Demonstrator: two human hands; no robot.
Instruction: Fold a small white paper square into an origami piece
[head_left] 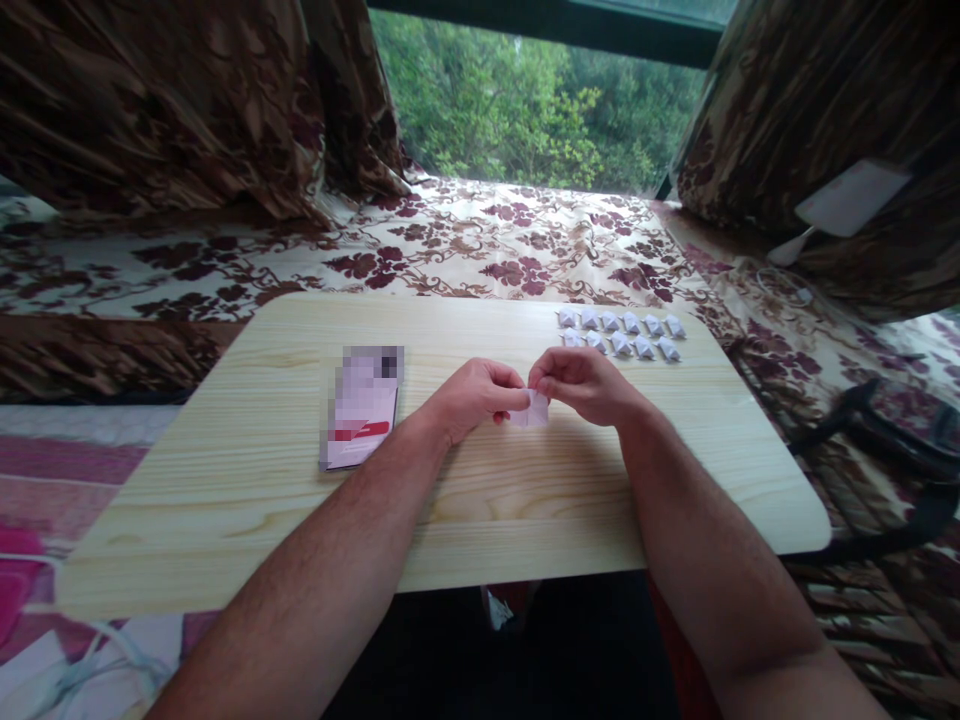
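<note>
My left grip (480, 388) pinches the paper (537, 411) at its left, my right grip (589, 383) at its upper edge. Neither sits nearer.

Free tabletop (461, 335) between phone (365, 405) and folded paper pieces (619, 344) — beyond the hands (478, 390) (589, 385), forearms (352, 530) barring the near side

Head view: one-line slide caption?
Left hand and right hand pinch a small white sheet at a table, near two rows of folded white pieces.
</note>
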